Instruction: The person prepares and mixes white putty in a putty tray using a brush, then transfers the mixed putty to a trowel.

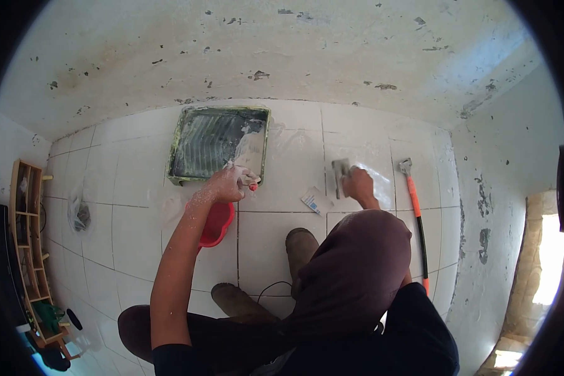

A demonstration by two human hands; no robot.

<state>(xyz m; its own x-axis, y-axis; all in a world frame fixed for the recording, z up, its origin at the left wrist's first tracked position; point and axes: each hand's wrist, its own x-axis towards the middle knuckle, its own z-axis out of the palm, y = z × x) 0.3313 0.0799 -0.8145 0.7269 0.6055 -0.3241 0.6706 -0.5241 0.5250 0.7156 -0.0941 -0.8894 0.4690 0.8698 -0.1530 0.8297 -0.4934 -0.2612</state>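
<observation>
My left hand [230, 183] is caked with white powder or paste and closed at the near right corner of a paint tray [175, 147]. A small red end of what it grips sticks out below the fingers; the rest is hidden. White paste [250, 150] lies along the tray's right side. Below my left wrist stands a red plastic container [217, 227], partly covered by the forearm. My right hand [360, 185] is closed around a flat grey trowel [340, 175], slightly blurred, over the floor tiles. A small white-and-blue packet [316, 201] lies between the hands.
A long scraper with an orange-and-black handle [417, 213] lies at the right. A clear plastic bag [79, 213] and a wooden shelf [28, 235] are at the left. Ahead rises a patchy wall [219, 59]. My boots [302, 247] are close below the packet.
</observation>
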